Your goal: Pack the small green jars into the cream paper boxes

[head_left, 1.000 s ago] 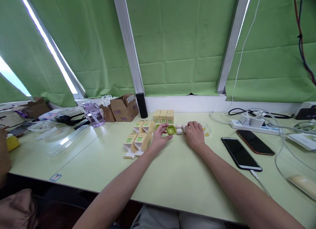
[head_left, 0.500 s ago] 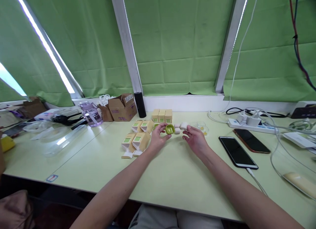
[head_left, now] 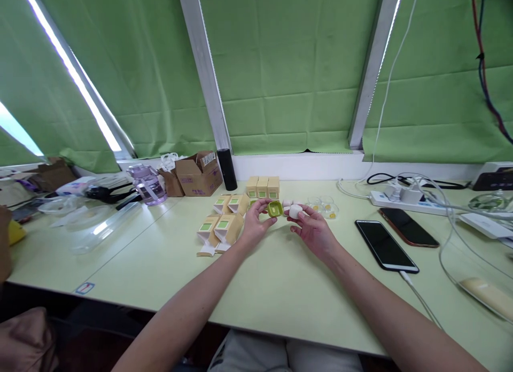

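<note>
My left hand grips a small green square container, its hollow side facing me. Close to its right, my right hand pinches a white rounded piece. More white pieces lie just behind, partly hidden by my fingers. Several open cream boxes with green labels stand left of my left hand. Behind them are upright small boxes. A clear tray with yellow bits sits beyond my right hand.
Two phones, a power strip, cables and a computer mouse are on the right. A cardboard box, black cylinder, purple bottle and plastic packaging are on the left.
My right hand has moved slightly left and towards me with the white piece, closer to the green container. The left hand has hardly moved, still holding the container.
</note>
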